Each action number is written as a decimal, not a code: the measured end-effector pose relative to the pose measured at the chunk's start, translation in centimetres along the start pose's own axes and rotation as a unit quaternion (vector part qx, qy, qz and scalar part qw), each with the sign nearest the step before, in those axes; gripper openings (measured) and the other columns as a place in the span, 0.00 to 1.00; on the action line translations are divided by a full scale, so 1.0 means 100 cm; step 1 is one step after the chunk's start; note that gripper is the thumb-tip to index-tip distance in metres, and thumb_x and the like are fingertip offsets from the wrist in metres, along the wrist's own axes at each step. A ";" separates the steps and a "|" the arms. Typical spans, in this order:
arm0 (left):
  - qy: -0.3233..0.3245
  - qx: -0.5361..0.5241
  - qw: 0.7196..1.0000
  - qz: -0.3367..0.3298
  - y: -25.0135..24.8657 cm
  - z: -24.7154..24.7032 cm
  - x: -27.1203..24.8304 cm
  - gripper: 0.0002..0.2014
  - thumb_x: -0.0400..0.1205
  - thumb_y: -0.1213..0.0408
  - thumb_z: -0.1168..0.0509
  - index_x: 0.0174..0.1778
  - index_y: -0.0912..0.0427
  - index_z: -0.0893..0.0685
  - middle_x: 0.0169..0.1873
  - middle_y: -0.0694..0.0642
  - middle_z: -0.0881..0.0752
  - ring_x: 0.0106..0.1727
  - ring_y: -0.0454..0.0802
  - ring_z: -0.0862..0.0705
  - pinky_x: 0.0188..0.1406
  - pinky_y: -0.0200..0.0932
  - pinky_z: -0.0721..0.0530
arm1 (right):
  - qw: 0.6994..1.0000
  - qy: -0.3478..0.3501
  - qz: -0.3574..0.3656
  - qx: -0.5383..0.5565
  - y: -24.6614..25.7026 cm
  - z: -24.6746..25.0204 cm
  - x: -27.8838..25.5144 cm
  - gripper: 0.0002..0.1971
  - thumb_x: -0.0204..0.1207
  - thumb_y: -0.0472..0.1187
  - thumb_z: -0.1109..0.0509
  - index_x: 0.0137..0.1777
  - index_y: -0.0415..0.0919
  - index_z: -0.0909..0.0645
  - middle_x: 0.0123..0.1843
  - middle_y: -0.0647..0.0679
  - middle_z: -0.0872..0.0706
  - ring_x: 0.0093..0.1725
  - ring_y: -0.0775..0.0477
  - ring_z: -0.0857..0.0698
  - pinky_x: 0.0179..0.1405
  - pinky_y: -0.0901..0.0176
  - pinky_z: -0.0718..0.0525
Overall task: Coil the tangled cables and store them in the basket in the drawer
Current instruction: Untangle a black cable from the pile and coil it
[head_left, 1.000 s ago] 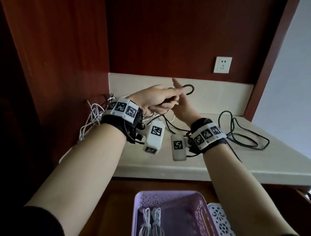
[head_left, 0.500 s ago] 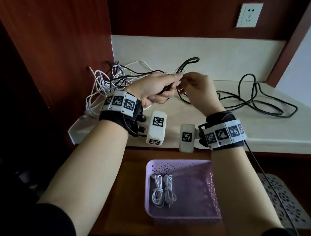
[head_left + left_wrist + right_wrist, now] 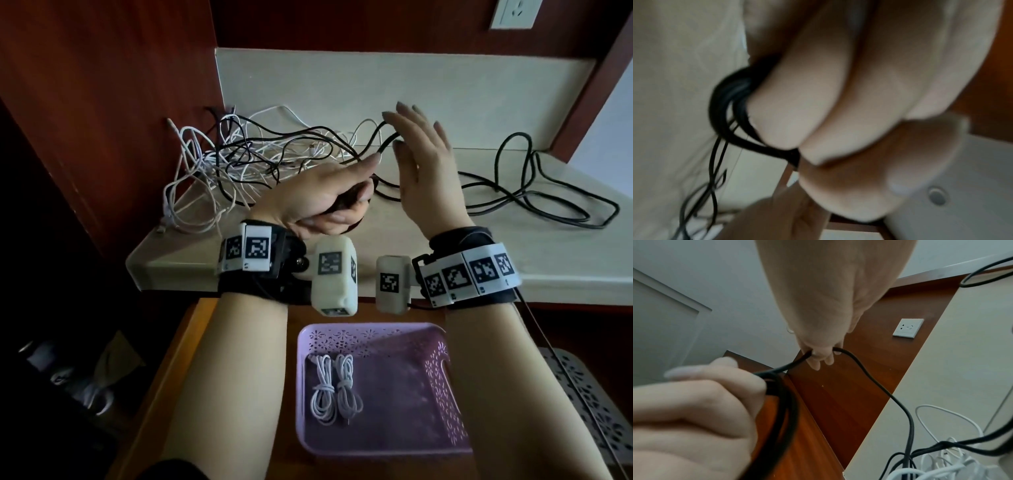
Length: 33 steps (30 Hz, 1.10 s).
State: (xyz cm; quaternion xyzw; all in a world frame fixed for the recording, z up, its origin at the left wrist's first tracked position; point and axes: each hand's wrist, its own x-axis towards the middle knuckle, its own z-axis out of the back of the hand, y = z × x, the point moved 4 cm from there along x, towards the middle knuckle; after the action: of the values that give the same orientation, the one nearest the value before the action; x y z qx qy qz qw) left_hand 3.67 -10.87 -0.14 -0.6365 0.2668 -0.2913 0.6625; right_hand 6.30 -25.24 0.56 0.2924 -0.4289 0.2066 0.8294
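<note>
Several loops of the black cable (image 3: 346,202) are already bunched up in the left hand (image 3: 322,202), whose fingers curl tight round them; the left wrist view, blurry as it is, shows the loops (image 3: 729,104) poking out past the curled fingers (image 3: 797,105). From that bundle the cable runs up and away toward the backsplash (image 3: 376,85), hooks over the right hand (image 3: 424,171), then drops back down to the counter (image 3: 513,246). So the live stretch points roughly front-to-back from the bundle, rising as it goes. The right hand is held upright with fingers mostly straight and together, and the cable (image 3: 859,363) is caught between thumb and fingers (image 3: 818,360) near the tips, more of a light hook than a fist.

The rest of that black cable sprawls in big loose loops (image 3: 534,192) over the counter to the right of the bundle. Left of the bundle sits the tangle of white and black cables (image 3: 239,161), jammed into the corner against the reddish wood side panel (image 3: 120,102).

The counter is pale, stone-looking, with a matching backsplash and dark red wood above it, plus a white wall socket (image 3: 515,13) up top right. Below the bundle, nearer the person, the wooden drawer (image 3: 191,342) is open with a lilac perforated basket (image 3: 445,383) in it, and two coiled white cables (image 3: 335,390) lie side by side at its left side.
</note>
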 end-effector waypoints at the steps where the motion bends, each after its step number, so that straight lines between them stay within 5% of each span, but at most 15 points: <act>1: 0.014 -0.054 0.998 -0.012 0.001 -0.001 -0.002 0.24 0.85 0.46 0.54 0.33 0.60 0.26 0.14 0.51 0.32 0.08 0.37 0.43 0.08 0.25 0.52 | 1.000 -0.024 0.000 0.007 0.001 0.003 0.001 0.16 0.84 0.33 0.44 0.68 0.37 0.22 0.70 0.43 0.20 0.74 0.45 0.26 0.79 0.40 0.41; 3: 0.077 -0.177 0.980 -0.045 0.001 -0.001 -0.004 0.25 0.82 0.47 0.51 0.37 0.63 0.18 0.15 0.56 0.26 0.07 0.37 0.36 0.05 0.25 0.40 | 0.998 -0.057 -0.003 0.031 0.006 0.007 0.001 0.13 0.83 0.33 0.42 0.60 0.33 0.18 0.56 0.43 0.13 0.58 0.48 0.17 0.73 0.41 0.30; 6: 0.200 -0.352 0.912 -0.067 -0.011 -0.003 -0.014 0.23 0.85 0.56 0.42 0.55 0.78 0.20 0.24 0.70 0.19 0.10 0.45 0.34 0.13 0.34 0.21 | 0.990 -0.083 -0.047 0.103 0.015 0.015 0.000 0.10 0.82 0.38 0.38 0.55 0.32 0.20 0.38 0.45 0.12 0.38 0.48 0.14 0.43 0.49 0.16; 8: 0.252 -0.381 0.886 -0.081 -0.018 -0.005 -0.018 0.24 0.85 0.59 0.41 0.61 0.82 0.24 0.24 0.71 0.22 0.11 0.46 0.38 0.14 0.36 0.24 | 0.980 -0.110 -0.072 0.147 0.021 0.021 0.001 0.10 0.80 0.42 0.34 0.49 0.33 0.22 0.26 0.44 0.19 0.25 0.45 0.21 0.28 0.51 0.23; 10: 0.272 -0.349 0.892 -0.089 -0.017 -0.007 -0.021 0.28 0.84 0.55 0.39 0.65 0.81 0.25 0.16 0.63 0.35 0.11 0.46 0.33 0.12 0.33 0.28 | 0.973 -0.130 -0.078 0.174 0.029 0.026 0.003 0.10 0.78 0.43 0.30 0.44 0.34 0.21 0.21 0.41 0.27 0.21 0.45 0.30 0.22 0.53 0.33; 12: 0.247 -0.296 0.917 -0.103 -0.017 -0.008 -0.023 0.30 0.84 0.52 0.40 0.66 0.80 0.26 0.15 0.62 0.38 0.10 0.42 0.29 0.08 0.30 0.34 | 0.968 -0.137 -0.073 0.195 0.037 0.029 0.005 0.10 0.76 0.42 0.27 0.40 0.34 0.19 0.21 0.39 0.27 0.21 0.51 0.34 0.23 0.61 0.37; 15: 0.166 -0.235 0.953 -0.091 -0.012 0.001 -0.022 0.31 0.88 0.54 0.51 0.65 0.88 0.34 0.21 0.55 0.17 0.13 0.38 0.32 0.08 0.31 0.40 | 0.964 -0.142 -0.056 0.219 0.046 0.029 0.004 0.07 0.75 0.41 0.26 0.41 0.37 0.15 0.23 0.46 0.21 0.22 0.59 0.32 0.25 0.69 0.35; 18: 0.157 -0.261 0.946 -0.108 -0.016 0.005 -0.026 0.20 0.85 0.60 0.40 0.67 0.70 0.22 0.30 0.54 0.16 0.16 0.38 0.27 0.06 0.35 0.46 | 0.963 -0.131 -0.042 0.234 0.049 0.026 0.003 0.05 0.77 0.38 0.28 0.50 0.45 0.14 0.29 0.69 0.17 0.27 0.66 0.23 0.33 0.75 0.28; 20: 0.155 -0.251 0.950 -0.106 -0.018 0.004 -0.028 0.17 0.83 0.61 0.36 0.64 0.66 0.18 0.26 0.54 0.20 0.14 0.38 0.30 0.06 0.36 0.50 | 0.966 -0.112 -0.026 0.230 0.051 0.027 0.003 0.08 0.79 0.37 0.31 0.56 0.46 0.16 0.33 0.72 0.17 0.31 0.67 0.20 0.36 0.74 0.26; 25: 0.159 -0.368 0.907 -0.132 -0.025 0.001 -0.036 0.18 0.87 0.69 0.46 0.69 0.77 0.30 0.25 0.60 0.17 0.12 0.45 0.34 0.07 0.35 0.44 | 0.966 0.000 -0.002 0.257 0.052 0.026 0.001 0.16 0.85 0.32 0.44 0.68 0.46 0.24 0.39 0.52 0.18 0.28 0.51 0.22 0.32 0.64 0.22; 27: 0.149 -0.417 0.881 -0.167 -0.026 0.002 -0.038 0.19 0.88 0.69 0.48 0.68 0.82 0.32 0.22 0.65 0.17 0.10 0.46 0.36 0.09 0.38 0.40 | 0.959 0.044 -0.003 0.281 0.049 0.018 -0.002 0.21 0.84 0.30 0.48 0.73 0.48 0.29 0.43 0.48 0.18 0.32 0.44 0.19 0.38 0.62 0.18; 30: 0.087 -0.457 0.850 -0.246 -0.034 0.010 -0.042 0.20 0.87 0.67 0.49 0.66 0.83 0.31 0.19 0.66 0.19 0.10 0.53 0.27 0.11 0.40 0.37 | 0.960 0.092 -0.003 0.263 0.043 -0.003 -0.010 0.29 0.82 0.26 0.49 0.77 0.55 0.36 0.41 0.39 0.19 0.36 0.51 0.18 0.45 0.68 0.19; 33: -0.028 -0.499 0.800 -0.332 -0.037 0.027 -0.059 0.17 0.87 0.68 0.50 0.65 0.79 0.32 0.18 0.64 0.21 0.12 0.54 0.25 0.12 0.41 0.32 | 0.972 0.139 -0.014 0.189 0.033 -0.020 -0.018 0.25 0.85 0.35 0.45 0.75 0.66 0.34 0.35 0.46 0.20 0.34 0.53 0.22 0.44 0.68 0.22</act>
State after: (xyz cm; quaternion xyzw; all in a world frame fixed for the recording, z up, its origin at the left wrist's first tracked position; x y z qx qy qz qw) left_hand 1.43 -4.79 3.63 -0.9365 0.1283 -0.3020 0.1233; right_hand 4.56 -21.65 -0.89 0.4179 -0.2590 0.3109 0.8134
